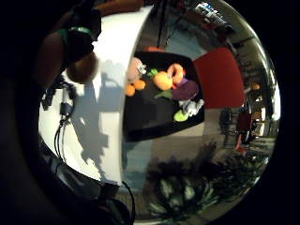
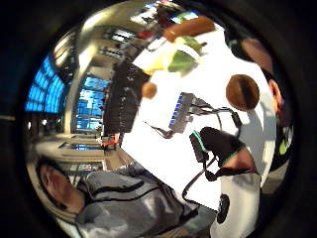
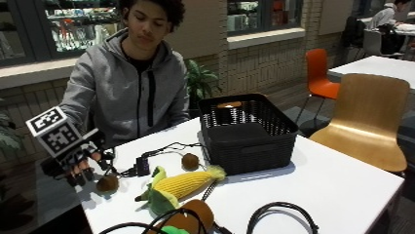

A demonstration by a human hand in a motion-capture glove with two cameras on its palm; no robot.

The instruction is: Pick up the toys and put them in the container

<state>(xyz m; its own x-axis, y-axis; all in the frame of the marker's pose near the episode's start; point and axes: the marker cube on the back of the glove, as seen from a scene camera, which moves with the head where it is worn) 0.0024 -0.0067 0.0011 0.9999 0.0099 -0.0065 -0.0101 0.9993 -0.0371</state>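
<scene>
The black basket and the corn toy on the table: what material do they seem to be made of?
The black basket looks like matte moulded plastic: its walls are a regular open lattice with a solid rim. The corn toy looks like soft plush fabric: its surface is fuzzy, with padded yellow kernels and floppy green leaves.

My gloved hand (image 3: 78,163) hangs over the table's (image 3: 324,185) left corner, fingers pointing down, a brown round toy (image 3: 107,183) just below them. Toward the black basket (image 3: 250,134) at frame centre, a small black box (image 3: 141,165) with its cables (image 3: 172,146), a second brown ball (image 3: 190,160) and the plush corn (image 3: 178,186) crowd the path. Bare white tabletop lies lower right, beyond a cable loop (image 3: 282,217). The basket's mouth is open from above.
</scene>
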